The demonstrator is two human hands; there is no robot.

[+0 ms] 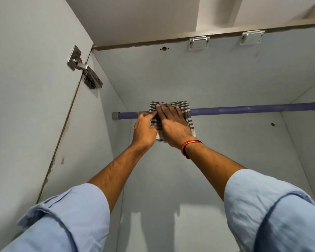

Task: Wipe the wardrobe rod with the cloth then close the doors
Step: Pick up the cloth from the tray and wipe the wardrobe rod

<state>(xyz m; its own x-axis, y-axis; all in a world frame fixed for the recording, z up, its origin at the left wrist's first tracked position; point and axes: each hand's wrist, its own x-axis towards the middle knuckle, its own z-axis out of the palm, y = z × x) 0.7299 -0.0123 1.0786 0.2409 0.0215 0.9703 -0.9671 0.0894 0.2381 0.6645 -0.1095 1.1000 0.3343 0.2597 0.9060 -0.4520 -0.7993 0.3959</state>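
Note:
A purple wardrobe rod (244,109) runs across the inside of the pale wardrobe, from a grey end socket at the left wall to the right edge of view. A black-and-white checked cloth (186,110) is draped over the rod near its left end. My right hand (173,124) lies flat on the cloth, fingers pressed over the rod. My left hand (144,128) pinches the cloth's left edge, just beside the rod. The rod section under the cloth is hidden.
The left door (25,88) stands open, with a metal hinge (84,70) at its top. Two white plastic catches (198,42) sit under the wardrobe's top panel. A back panel and a right side wall enclose the space.

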